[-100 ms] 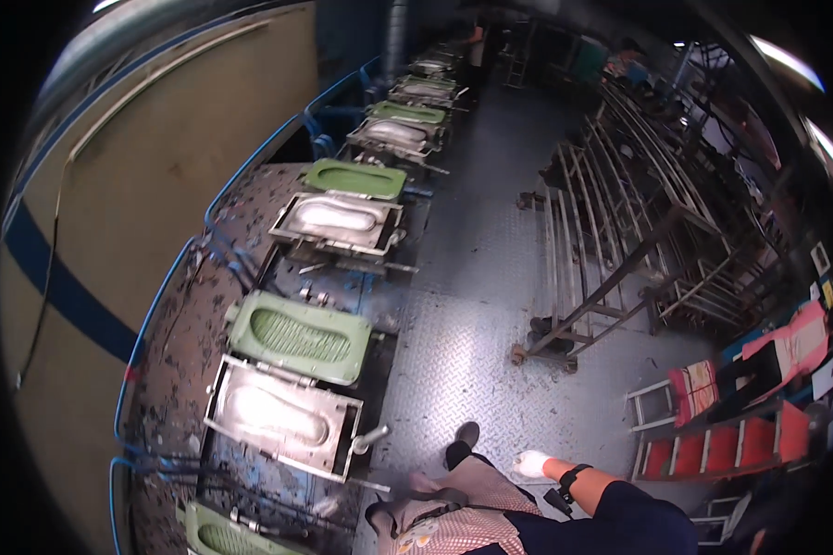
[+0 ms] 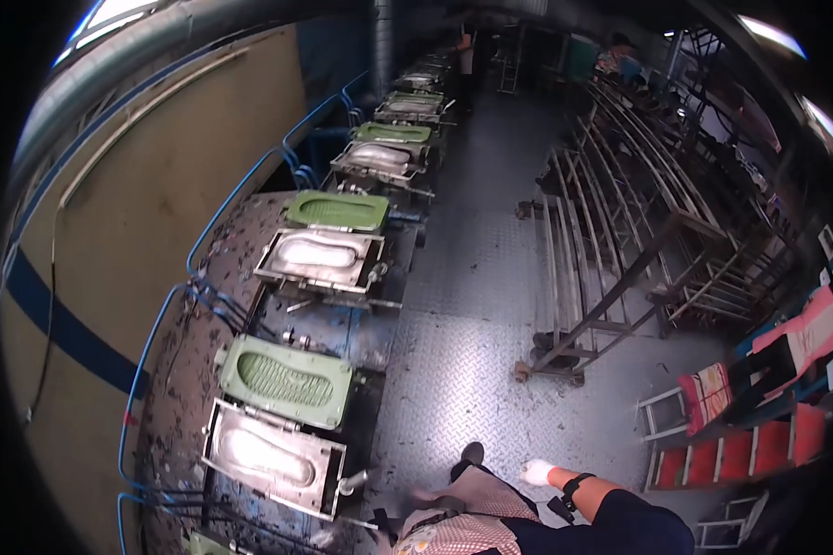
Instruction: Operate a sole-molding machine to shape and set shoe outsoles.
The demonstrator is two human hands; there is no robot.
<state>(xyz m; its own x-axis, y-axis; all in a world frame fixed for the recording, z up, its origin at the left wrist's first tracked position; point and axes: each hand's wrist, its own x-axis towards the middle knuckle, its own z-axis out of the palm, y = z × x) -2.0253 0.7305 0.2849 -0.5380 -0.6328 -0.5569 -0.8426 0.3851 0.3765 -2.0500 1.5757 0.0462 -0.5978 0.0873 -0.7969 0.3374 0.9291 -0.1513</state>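
Note:
My right hand [image 2: 537,473], in a white glove, hangs low over the metal floor beside my checked apron [image 2: 477,495]. Its fingers look curled in and nothing shows in them. A dark band [image 2: 576,485] wraps the wrist. I cannot make out my left hand. On the left, nearest to me, lies an opened mould with a green, ribbed, sole-shaped half [image 2: 285,380] and a shiny metal half [image 2: 270,458] with a rounded hollow. Neither visible hand nor glove touches it. A similar green half [image 2: 338,211] and metal half [image 2: 317,256] lie farther along.
Several more moulds [image 2: 393,132] run along the left line, beside a bent blue rail [image 2: 162,335]. A wheeled metal rack [image 2: 611,319] stands right. Red-stepped stairs [image 2: 736,451] and a cushioned stool [image 2: 705,396] are near right. A person [image 2: 466,46] stands far back.
The view has tilted and shifted slightly, so the moulds sit lower and more to the left. My right hand stays in about the same place beside the apron.

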